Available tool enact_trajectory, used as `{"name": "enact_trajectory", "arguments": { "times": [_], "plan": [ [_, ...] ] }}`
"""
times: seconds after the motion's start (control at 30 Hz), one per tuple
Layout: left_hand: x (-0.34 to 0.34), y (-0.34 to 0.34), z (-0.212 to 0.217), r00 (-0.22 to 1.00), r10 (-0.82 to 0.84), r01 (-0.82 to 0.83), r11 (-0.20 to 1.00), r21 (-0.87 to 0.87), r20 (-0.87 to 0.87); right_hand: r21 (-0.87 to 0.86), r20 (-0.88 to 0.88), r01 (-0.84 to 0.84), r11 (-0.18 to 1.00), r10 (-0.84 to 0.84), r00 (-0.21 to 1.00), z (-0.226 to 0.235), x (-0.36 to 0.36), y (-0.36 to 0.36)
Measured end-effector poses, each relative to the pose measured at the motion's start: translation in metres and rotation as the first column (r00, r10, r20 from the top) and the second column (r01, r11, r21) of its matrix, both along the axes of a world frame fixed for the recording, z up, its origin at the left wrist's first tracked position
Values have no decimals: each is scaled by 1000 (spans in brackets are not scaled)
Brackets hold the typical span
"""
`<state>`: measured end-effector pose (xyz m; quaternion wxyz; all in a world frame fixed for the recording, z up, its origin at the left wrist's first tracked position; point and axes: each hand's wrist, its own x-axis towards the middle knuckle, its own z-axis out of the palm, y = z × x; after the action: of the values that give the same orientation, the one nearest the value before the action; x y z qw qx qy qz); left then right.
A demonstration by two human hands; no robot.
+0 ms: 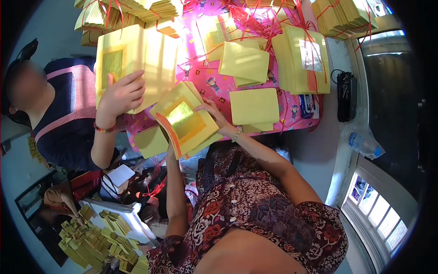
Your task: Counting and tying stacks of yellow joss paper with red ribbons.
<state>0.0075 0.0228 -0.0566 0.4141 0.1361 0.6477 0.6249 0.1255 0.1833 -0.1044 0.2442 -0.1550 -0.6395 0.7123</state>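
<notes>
Centre of frame: yellow paper stack (188, 126), gold square (180, 115) facing up, tilted. Right hand (214, 114) grasps its upper-right edge; left hand (171, 149) mostly hidden underneath, grip can't be told. Handling well probably means steady support below, edges even, light pressure.

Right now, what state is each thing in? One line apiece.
Yellow paper stack with gold square and orange strip: held in hand, edges fanned.
Red-tied yellow paper bundles, top left: tied, piled.
Plain yellow rectangular paper stack, right of the right hand: lying flat.
Clear plastic bottle: on its side, fill unclear.
</notes>
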Motion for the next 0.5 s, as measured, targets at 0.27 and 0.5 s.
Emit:
{"name": "enact_trajectory", "arguments": {
  "times": [0.27, 0.5],
  "plan": [
    [-10, -19, -22, 947, -71, 100, 992, -77, 314, -50, 41, 22, 998, -20, 999, 13, 24, -12],
    [-14, -20, -30, 918, -77, 133, 984, -118, 388, 5, 75, 153, 988, -153, 985, 15, 38, -20]
  ]
}}
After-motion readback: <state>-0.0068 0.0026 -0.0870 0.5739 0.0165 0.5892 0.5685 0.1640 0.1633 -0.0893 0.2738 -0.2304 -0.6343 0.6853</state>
